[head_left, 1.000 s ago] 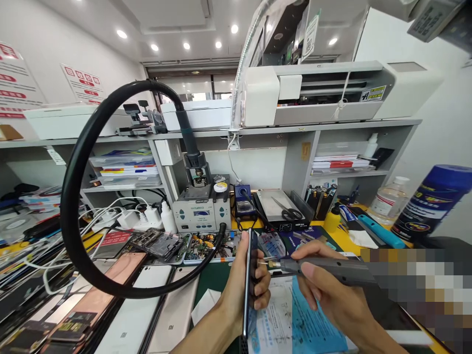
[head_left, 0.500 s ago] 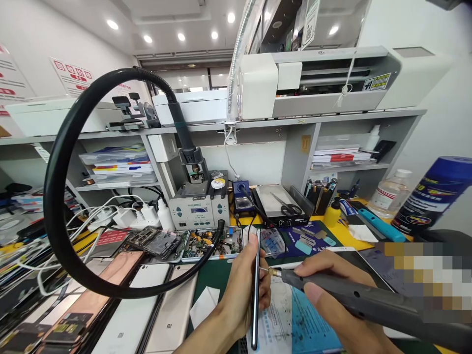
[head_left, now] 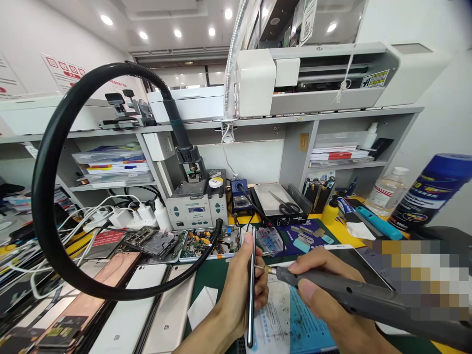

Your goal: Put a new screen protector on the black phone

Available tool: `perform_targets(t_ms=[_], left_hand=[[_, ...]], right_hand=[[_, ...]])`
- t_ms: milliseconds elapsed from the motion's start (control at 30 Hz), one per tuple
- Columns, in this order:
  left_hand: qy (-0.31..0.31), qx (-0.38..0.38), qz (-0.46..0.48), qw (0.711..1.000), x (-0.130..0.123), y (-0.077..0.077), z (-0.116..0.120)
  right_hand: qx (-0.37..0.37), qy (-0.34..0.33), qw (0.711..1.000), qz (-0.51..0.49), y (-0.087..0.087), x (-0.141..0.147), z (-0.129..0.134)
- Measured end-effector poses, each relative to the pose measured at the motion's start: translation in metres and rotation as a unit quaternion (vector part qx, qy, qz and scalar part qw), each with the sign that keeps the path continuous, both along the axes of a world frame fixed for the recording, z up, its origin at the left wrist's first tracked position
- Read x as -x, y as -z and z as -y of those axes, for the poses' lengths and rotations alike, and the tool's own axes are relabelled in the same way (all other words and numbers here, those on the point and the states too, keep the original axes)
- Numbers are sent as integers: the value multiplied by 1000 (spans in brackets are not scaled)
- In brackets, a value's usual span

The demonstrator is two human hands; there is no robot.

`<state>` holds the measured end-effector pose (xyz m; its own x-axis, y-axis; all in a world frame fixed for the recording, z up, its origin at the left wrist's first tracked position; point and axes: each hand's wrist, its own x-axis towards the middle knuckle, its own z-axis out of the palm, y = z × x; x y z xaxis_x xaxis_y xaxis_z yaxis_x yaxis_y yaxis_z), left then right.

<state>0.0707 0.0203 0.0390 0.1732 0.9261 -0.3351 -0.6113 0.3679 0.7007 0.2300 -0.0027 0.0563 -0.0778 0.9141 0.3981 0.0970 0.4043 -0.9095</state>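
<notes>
1. My left hand (head_left: pixel 241 278) rises from the lower edge, wrist bent upward, clamped on a phone (head_left: pixel 251 295): the thumb lies along the upper end, and the fingers curl round to its right side.
2. My right hand (head_left: pixel 326 287) comes in from the right, closed on a thick pen-shaped tool (head_left: pixel 350 295), with thumb and forefinger near its front end. The tool lies aslant, its thin metal tip pointing left.
3. The phone stands nearly upright in front of me, at the middle of the bench, showing a slim, shiny, dark edge. Because it is seen almost edge-on, I cannot tell whether the tip touches its face.
4. Below the phone and tool lies a blue-and-white printed sheet (head_left: pixel 276 314), marked with dark smudges.
5. To the left, a strip of green mat (head_left: pixel 211 271) bearing a folded white paper (head_left: pixel 202 306) separates my forearm from a gold phone back (head_left: pixel 171 305).
6. Just beyond my left hand sits a tray of small parts (head_left: pixel 195 241); a black hose (head_left: pixel 39 196) loops at the left, well apart from the tool.
</notes>
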Motion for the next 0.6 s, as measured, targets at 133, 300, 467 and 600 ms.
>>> perform_targets(t_ms=[133,300,467,600], left_hand=[[3,25,19,1000,1,1,-1],[25,20,61,998,2,5,-3],[29,8,75,997,3,8,-5],[34,-3,90,995,4,7,-6]], right_hand=[[-20,7,1000,-1,0,1,0],[1,-5,1000,-24,1,1,-1],[-14,-10,999,-46,-2,5,0],[-30,-8,999,-24,-3,7,0]])
